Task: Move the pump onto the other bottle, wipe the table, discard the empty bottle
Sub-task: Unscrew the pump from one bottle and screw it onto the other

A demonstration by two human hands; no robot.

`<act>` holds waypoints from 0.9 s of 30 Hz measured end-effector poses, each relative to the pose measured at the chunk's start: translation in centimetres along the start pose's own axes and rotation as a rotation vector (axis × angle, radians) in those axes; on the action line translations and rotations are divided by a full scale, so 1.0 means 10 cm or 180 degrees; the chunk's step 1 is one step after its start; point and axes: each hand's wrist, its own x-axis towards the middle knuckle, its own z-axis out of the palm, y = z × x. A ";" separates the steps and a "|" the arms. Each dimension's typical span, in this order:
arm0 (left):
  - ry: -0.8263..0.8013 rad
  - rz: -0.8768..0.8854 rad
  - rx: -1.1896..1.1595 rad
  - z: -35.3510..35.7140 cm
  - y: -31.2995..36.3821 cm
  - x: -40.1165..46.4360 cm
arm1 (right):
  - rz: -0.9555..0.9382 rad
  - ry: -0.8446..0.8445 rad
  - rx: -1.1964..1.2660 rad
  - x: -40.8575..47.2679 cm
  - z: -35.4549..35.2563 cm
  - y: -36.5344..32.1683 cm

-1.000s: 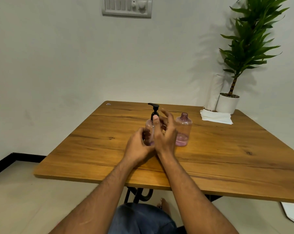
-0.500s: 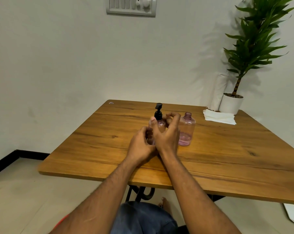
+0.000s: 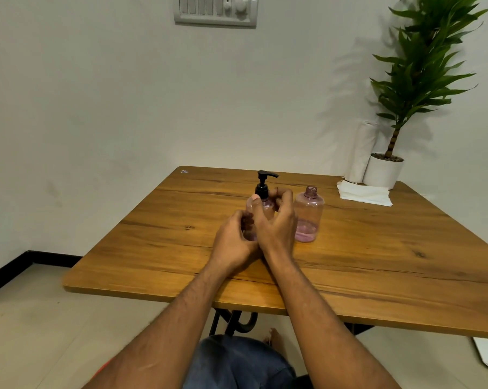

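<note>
both hands clasp the pump bottle [image 3: 261, 209] mid-table: left hand [image 3: 234, 237] low, right hand [image 3: 276, 220] near its collar.

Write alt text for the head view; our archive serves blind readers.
Both hands work a pump bottle on a wooden table: left hand grips its body, right hand curls around the black pump. An open bottle stands just right; napkins lie beyond.

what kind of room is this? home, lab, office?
Likely a home or small office room, not a lab. Cues: a domestic switch panel on a plain wall, a wooden table pushed into the corner, and a potted plant with a paper towel roll beside it.
</note>
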 end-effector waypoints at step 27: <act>0.0095 -0.0053 0.0051 0.03 -0.01 0.01 | 0.0102 0.0021 0.0048 -0.01 0.03 -0.06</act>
